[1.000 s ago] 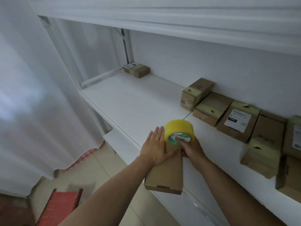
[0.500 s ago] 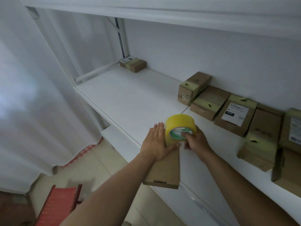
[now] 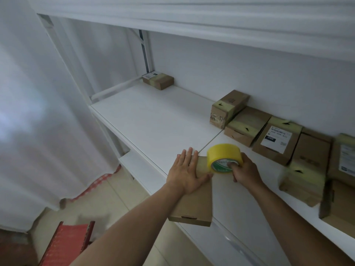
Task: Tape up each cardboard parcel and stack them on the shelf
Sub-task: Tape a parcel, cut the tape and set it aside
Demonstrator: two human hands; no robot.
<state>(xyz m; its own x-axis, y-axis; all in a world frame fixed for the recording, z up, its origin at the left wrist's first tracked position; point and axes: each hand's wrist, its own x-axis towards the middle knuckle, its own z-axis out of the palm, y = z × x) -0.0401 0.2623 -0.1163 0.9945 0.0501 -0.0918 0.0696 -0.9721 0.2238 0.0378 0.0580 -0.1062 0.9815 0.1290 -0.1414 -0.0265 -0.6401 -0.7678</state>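
A flat brown cardboard parcel (image 3: pixel 194 204) lies on the front edge of the white shelf (image 3: pixel 153 120), its near end overhanging. My left hand (image 3: pixel 185 172) presses flat on the parcel's far end with straight fingers. My right hand (image 3: pixel 245 171) grips a yellow tape roll (image 3: pixel 223 157), a finger hooked in its core. A short strip of tape (image 3: pixel 202 167) runs from the roll across the parcel top, beside my left hand.
Several taped parcels (image 3: pixel 247 125) line the wall at the right, some stacked (image 3: pixel 303 181). One small parcel (image 3: pixel 158 80) sits in the far left corner. A white upper shelf (image 3: pixel 211 22) hangs overhead. A curtain (image 3: pixel 38 112) and a red stool (image 3: pixel 65 244) are on the left.
My right hand has drawn the tape roll to the right, away from my left hand, laying a strip across the parcel. My left hand stays pressed on it.
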